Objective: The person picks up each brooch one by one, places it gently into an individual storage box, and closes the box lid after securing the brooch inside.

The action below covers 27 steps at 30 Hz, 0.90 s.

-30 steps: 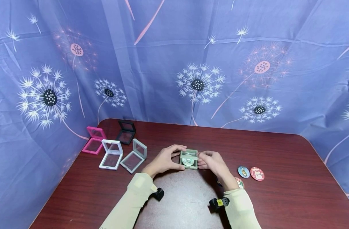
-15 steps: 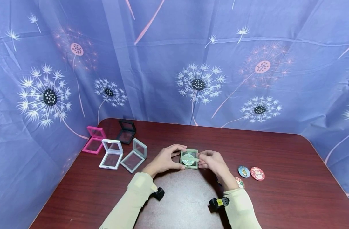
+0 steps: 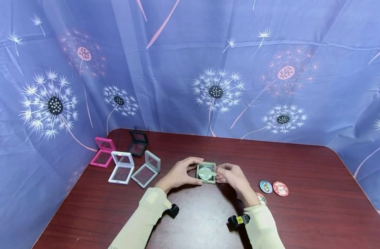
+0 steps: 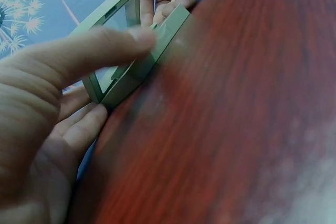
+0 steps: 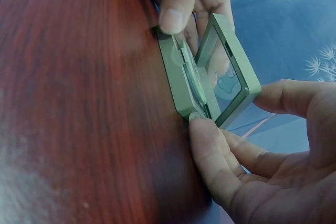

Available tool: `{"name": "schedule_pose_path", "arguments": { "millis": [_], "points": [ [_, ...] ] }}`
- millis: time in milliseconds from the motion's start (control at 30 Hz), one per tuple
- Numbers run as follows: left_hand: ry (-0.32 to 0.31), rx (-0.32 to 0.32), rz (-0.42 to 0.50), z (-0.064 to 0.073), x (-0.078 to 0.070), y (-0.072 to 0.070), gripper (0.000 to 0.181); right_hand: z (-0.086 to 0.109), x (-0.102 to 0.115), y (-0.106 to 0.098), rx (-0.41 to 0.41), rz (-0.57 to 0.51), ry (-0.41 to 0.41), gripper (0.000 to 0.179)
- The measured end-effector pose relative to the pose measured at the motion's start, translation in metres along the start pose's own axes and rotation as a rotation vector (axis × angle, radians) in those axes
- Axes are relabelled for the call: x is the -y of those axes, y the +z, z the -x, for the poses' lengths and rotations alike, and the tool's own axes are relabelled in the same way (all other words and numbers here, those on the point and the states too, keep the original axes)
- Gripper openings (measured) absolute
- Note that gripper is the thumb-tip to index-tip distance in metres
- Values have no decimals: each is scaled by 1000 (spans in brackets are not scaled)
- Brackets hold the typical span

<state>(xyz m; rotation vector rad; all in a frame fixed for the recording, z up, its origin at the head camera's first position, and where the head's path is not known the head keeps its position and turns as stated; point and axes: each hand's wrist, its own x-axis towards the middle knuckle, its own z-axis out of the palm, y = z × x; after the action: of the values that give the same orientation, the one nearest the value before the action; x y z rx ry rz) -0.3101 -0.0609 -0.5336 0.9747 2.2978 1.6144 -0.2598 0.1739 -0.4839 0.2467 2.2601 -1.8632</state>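
A small green display case [image 3: 212, 182] lies partly unfolded on the table, its clear-windowed lid [image 5: 248, 74] tilted up from the base. Inside the base rests a round badge [image 3: 205, 177] with a pale green and white print; edge-on, the badge [image 5: 190, 72] shows in the right wrist view. My left hand [image 3: 180, 174] grips the base from the left, thumb at the near side and fingers at the far side. From the right, my right hand [image 3: 233, 177] holds the case, one fingertip on the lid's edge and another at the base's corner.
Left of the hands stand several unfolded display cases: pink [image 3: 102, 158], black [image 3: 137, 148], white [image 3: 119, 174] and grey [image 3: 144, 175]. At right lie a blue badge [image 3: 266, 186] and a red badge [image 3: 280, 189]. Another badge [image 3: 261, 199] is partly hidden by the right wrist.
Over the last second the green lid has tilted so that the head view sees it nearly edge-on, as a thin bar. Both hands have stayed almost in place.
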Motion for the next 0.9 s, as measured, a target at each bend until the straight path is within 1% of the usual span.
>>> {"name": "schedule_pose_path", "arguments": {
  "millis": [67,133,200,267,333,400,467,500,600,667,767,900],
  "points": [
    [-40,1,35,2,-1,0,73,1,0,0,-1,-5,1,30],
    [-91,-10,91,3,-4,-1,74,0,-1,0,1,-16,0,29],
    [-165,-58,122,5,-8,-1,69,0,-2,0,6,-20,-3,29],
    [-225,-146,127,5,-13,-1,61,0,-2,-1,9,-27,-9,29],
    [-305,-255,147,4,-20,0,50,0,-3,-1,11,-34,-14,29],
    [-388,-355,207,3,-26,3,38,-1,-3,-2,12,-36,-18,29],
    [-447,-419,318,1,-30,6,28,-1,-3,-2,10,-35,-19,29],
    [-482,-433,364,1,-33,8,25,-1,-3,-2,10,-34,-17,28],
    [-524,-429,417,0,-39,13,22,-1,-3,-2,6,-27,-12,28],
    [-530,-426,421,0,-41,16,22,-1,-3,-2,4,-26,-11,28],
    [-535,-439,418,0,-44,18,23,-2,-3,-1,4,-27,-9,28],
    [-533,-445,423,1,-43,18,24,-1,-3,-1,2,-13,-9,27]
  ]
}}
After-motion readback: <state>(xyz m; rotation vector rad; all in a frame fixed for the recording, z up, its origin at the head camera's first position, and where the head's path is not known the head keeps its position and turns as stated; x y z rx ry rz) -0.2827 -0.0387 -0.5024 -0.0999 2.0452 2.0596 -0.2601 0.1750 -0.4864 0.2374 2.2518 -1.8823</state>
